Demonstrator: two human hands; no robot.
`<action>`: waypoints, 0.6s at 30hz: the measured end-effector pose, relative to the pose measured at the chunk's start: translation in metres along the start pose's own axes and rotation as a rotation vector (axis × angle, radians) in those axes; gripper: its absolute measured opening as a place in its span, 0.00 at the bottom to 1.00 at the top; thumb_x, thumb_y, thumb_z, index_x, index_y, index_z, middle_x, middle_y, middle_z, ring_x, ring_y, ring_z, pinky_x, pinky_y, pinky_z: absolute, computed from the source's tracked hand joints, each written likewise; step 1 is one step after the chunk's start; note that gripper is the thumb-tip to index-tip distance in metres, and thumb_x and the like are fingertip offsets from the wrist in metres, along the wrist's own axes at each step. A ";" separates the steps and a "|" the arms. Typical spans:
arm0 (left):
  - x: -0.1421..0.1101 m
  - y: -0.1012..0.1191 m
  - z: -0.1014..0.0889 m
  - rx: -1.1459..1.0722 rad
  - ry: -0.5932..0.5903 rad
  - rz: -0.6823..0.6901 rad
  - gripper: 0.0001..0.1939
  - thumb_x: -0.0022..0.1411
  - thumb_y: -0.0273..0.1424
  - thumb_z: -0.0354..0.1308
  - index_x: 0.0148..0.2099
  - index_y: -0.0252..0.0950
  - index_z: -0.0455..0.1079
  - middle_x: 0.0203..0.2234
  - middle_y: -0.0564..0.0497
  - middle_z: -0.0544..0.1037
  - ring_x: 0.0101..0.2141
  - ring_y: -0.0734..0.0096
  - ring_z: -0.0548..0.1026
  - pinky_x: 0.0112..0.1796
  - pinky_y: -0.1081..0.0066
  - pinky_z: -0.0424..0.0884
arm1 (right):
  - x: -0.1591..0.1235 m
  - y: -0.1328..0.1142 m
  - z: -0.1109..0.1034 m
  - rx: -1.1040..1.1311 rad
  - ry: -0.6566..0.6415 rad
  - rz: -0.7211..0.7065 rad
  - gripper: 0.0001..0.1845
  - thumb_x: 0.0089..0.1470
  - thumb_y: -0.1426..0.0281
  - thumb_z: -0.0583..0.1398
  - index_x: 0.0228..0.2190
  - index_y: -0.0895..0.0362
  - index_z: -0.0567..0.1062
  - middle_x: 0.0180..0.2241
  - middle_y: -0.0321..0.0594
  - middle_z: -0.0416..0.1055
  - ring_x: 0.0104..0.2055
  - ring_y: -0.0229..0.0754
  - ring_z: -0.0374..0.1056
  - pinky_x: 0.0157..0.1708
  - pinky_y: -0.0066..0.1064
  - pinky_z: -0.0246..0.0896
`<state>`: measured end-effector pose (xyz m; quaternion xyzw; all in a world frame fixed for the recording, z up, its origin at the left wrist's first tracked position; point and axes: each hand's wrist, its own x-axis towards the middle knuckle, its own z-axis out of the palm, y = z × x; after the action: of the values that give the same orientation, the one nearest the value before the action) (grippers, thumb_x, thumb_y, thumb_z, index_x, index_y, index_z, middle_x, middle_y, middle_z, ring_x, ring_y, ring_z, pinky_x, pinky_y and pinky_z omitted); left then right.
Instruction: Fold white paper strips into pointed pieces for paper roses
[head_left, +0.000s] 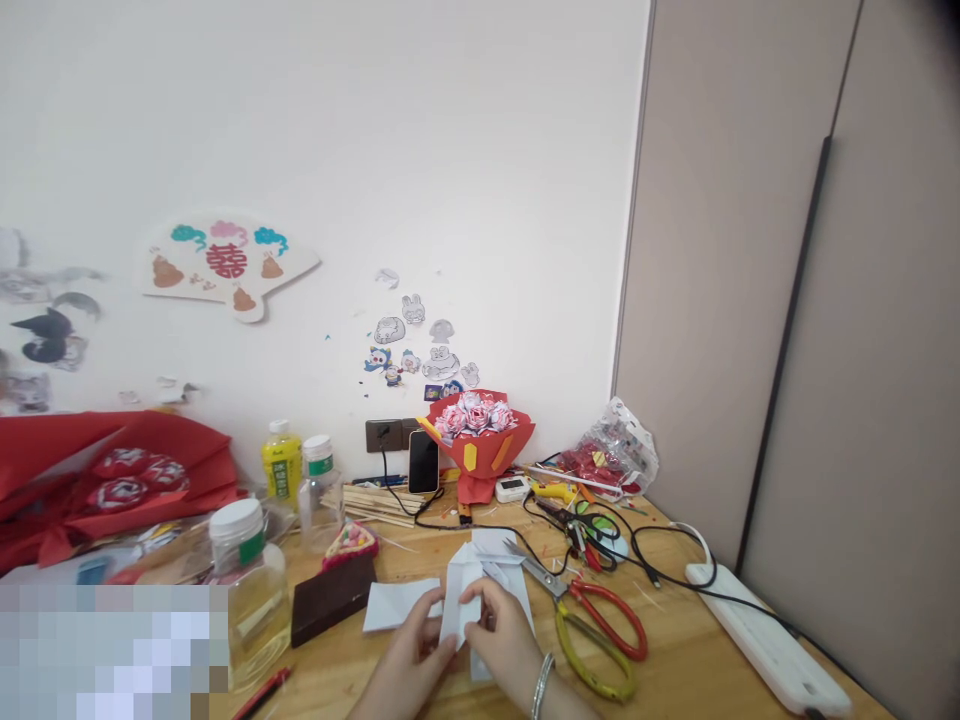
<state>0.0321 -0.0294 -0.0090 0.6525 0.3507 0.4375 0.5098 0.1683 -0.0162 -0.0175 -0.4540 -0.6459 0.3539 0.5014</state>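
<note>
A folded piece of white paper stands between my two hands above the wooden table. My left hand grips its lower left edge, thumb in front. On the right side my right hand, with a silver bracelet at the wrist, pinches the same paper between thumb and fingers. More white paper lies behind and under the right hand. Left of my hands rests another flat white sheet. Large scissors with one red and one yellow handle lie just right of my right hand, blades toward the paper.
A dark brown box, a clear jar and a red pen are at left. Behind stand a phone and a red-wrapped bouquet. Black cables, small scissors and a white power strip occupy the right.
</note>
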 end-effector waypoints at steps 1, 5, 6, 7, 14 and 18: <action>-0.002 0.003 -0.003 0.057 0.005 0.032 0.22 0.51 0.26 0.50 0.49 0.36 0.51 0.25 0.52 0.73 0.27 0.72 0.70 0.28 0.74 0.63 | 0.001 0.001 -0.001 -0.004 0.006 0.000 0.18 0.30 0.82 0.49 0.27 0.57 0.67 0.17 0.28 0.52 0.20 0.33 0.52 0.21 0.22 0.48; -0.005 0.008 -0.013 0.272 0.029 0.153 0.28 0.46 0.18 0.47 0.50 0.39 0.53 0.36 0.50 0.72 0.32 0.71 0.69 0.31 0.75 0.63 | 0.003 0.002 -0.004 -0.010 -0.005 -0.005 0.19 0.29 0.82 0.49 0.27 0.56 0.67 0.17 0.28 0.53 0.20 0.34 0.53 0.21 0.22 0.48; -0.005 0.008 -0.014 0.323 0.044 0.174 0.25 0.46 0.18 0.46 0.47 0.39 0.58 0.35 0.50 0.72 0.32 0.70 0.69 0.32 0.75 0.63 | 0.003 0.002 -0.004 -0.005 -0.015 -0.012 0.19 0.30 0.82 0.49 0.27 0.56 0.67 0.17 0.28 0.53 0.20 0.33 0.52 0.20 0.22 0.48; -0.004 0.009 -0.015 0.375 0.051 0.187 0.21 0.46 0.18 0.46 0.43 0.39 0.63 0.33 0.50 0.73 0.32 0.70 0.69 0.32 0.75 0.63 | 0.003 0.002 -0.004 0.000 -0.025 -0.017 0.19 0.30 0.82 0.49 0.27 0.56 0.68 0.17 0.28 0.53 0.20 0.33 0.52 0.20 0.22 0.47; -0.002 0.023 -0.015 0.543 -0.011 0.191 0.09 0.45 0.21 0.52 0.26 0.38 0.71 0.24 0.52 0.74 0.28 0.69 0.69 0.30 0.76 0.63 | 0.002 0.000 -0.004 0.006 -0.052 -0.032 0.18 0.32 0.81 0.51 0.29 0.56 0.69 0.17 0.28 0.54 0.21 0.33 0.53 0.21 0.22 0.49; 0.000 0.019 -0.019 0.549 -0.003 0.144 0.06 0.48 0.30 0.55 0.25 0.36 0.72 0.22 0.50 0.74 0.27 0.69 0.69 0.29 0.76 0.62 | 0.003 0.003 -0.004 0.043 -0.067 -0.032 0.16 0.34 0.80 0.53 0.30 0.57 0.69 0.20 0.30 0.57 0.23 0.34 0.57 0.23 0.23 0.52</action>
<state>0.0147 -0.0269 0.0113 0.7900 0.4079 0.3602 0.2824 0.1724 -0.0123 -0.0183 -0.4207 -0.6616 0.3746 0.4949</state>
